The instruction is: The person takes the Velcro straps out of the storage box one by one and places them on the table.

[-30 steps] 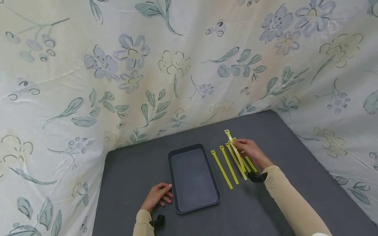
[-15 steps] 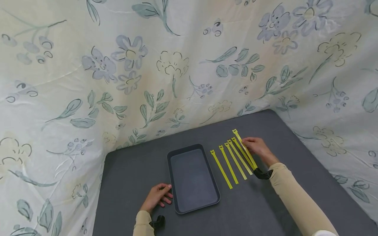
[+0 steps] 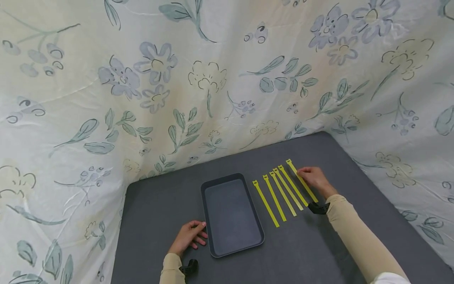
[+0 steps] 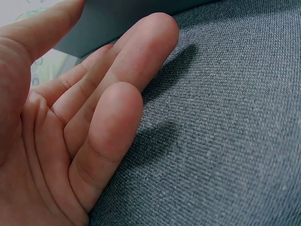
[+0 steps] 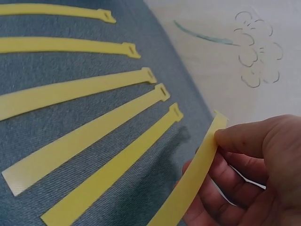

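My right hand (image 3: 315,180) pinches a yellow hook-and-loop cable tie (image 5: 190,176) between thumb and fingers, near its slotted head. To the left of it, several matching yellow cable ties (image 3: 266,203) lie side by side on the dark table, slotted heads toward the back. In the right wrist view the held tie hangs over the cloth, beside the nearest lying tie (image 5: 117,162). My left hand (image 3: 189,236) rests at the left edge of a dark grey tray (image 3: 232,217), its fingers loosely bent and holding nothing. Nothing lies in the tray.
A dark grey cloth covers the table (image 3: 159,205). Behind and to the right hangs a pale floral curtain (image 3: 213,98), reaching down to the table's back edge. Both wrists carry black straps (image 3: 319,208).
My right hand has moved right and lower with the cable tie, away from the row, which now shows fully. My left hand and the tray have stayed put.
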The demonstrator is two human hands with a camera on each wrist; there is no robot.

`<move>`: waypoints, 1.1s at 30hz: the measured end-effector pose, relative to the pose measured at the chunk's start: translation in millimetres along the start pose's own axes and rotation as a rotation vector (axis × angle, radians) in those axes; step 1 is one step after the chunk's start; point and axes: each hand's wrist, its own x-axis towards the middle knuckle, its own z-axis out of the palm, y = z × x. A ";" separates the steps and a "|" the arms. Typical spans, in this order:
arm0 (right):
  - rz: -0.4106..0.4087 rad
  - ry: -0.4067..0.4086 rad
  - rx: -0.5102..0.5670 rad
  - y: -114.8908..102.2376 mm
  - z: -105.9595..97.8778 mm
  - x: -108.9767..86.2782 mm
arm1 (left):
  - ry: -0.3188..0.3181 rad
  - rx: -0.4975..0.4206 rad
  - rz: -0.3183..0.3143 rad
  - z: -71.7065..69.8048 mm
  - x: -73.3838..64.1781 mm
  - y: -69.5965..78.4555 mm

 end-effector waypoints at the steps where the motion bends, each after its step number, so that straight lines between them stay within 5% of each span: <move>1: 0.000 -0.003 -0.011 1.2 0.2 1.3 | 0.000 0.000 0.001 -0.1 -0.1 0.1; 13: -0.036 -0.019 -0.028 20.6 11.2 15.3 | 0.012 -0.011 -0.014 1.4 1.9 -3.0; 33: 0.051 0.082 -0.115 20.6 24.0 27.3 | 0.009 -0.026 -0.009 1.9 1.6 -2.0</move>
